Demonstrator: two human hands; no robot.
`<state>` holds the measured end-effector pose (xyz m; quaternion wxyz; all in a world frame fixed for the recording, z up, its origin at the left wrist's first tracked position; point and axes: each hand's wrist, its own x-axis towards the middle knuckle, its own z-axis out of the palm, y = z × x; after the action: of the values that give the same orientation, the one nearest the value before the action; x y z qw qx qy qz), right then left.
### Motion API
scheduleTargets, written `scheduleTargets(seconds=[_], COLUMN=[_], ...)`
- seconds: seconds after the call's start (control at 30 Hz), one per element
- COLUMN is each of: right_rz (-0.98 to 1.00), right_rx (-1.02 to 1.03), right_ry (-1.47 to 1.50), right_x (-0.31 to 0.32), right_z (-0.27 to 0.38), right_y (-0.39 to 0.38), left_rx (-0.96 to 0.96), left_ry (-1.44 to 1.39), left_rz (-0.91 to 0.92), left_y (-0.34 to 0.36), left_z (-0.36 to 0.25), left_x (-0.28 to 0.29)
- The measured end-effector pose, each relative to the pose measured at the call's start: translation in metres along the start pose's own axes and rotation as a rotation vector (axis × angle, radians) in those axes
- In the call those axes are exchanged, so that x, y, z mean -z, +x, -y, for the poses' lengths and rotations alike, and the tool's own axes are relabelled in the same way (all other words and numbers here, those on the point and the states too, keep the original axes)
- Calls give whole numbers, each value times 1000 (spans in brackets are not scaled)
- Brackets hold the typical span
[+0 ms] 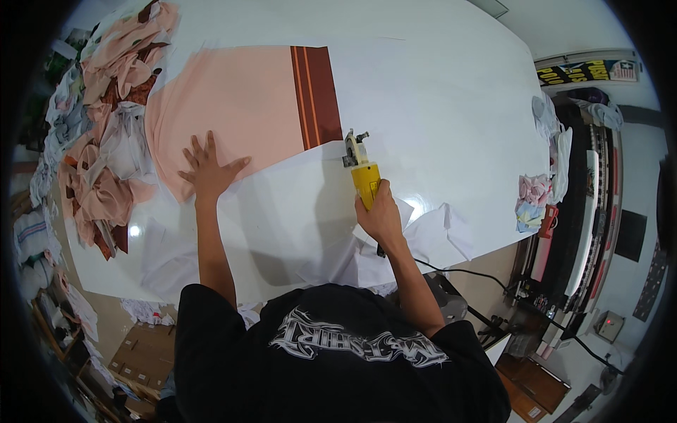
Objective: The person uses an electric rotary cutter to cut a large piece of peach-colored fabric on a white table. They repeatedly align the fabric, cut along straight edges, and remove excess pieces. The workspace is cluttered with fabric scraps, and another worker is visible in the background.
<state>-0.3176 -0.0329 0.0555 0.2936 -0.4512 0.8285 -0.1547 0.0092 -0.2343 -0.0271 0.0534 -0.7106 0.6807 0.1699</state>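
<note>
A peach fabric panel (240, 99) with a dark red striped band (319, 95) at its right end lies flat on the white table (437, 92). My left hand (209, 169) presses on the panel's near left part, palm down with fingers spread. In my right hand (381, 211) is a yellow handheld electric fabric cutter (366, 183), gripped around its body. The cutter's head points away from me, just right of the band's near corner. Whether the blade touches the cloth, I cannot tell. A black cord trails from the cutter to the right.
Crumpled peach and white cloth (106, 176) is heaped along the table's left side. White scraps (352, 257) lie near the front edge. Small pink and blue cloth pieces (534, 197) sit at the right edge. A cardboard box (144, 356) stands on the floor at lower left.
</note>
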Motion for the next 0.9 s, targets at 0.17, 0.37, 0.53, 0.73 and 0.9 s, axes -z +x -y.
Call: scheduleTargets(seconds=[0.17, 0.37, 0.53, 0.73, 0.9], right_rz=[-62, -78, -93, -100, -29], right_rx=[59, 64, 111, 108, 34], right_ry=[-7, -6, -27, -68, -80], right_x=[-5, -2, -2, 3, 11], right_z=[8, 21, 22, 42, 63], right_y=[19, 38, 64, 107, 141], left_rx=[-3, 8, -2, -9, -18], left_ry=[-47, -52, -62, -59, -85], left_rz=[-14, -13, -29, -42, -74], left_y=[-2, -5, -6, -6, -5], left_z=[-3, -6, -7, -6, -3], left_x=[4, 6, 6, 5, 0])
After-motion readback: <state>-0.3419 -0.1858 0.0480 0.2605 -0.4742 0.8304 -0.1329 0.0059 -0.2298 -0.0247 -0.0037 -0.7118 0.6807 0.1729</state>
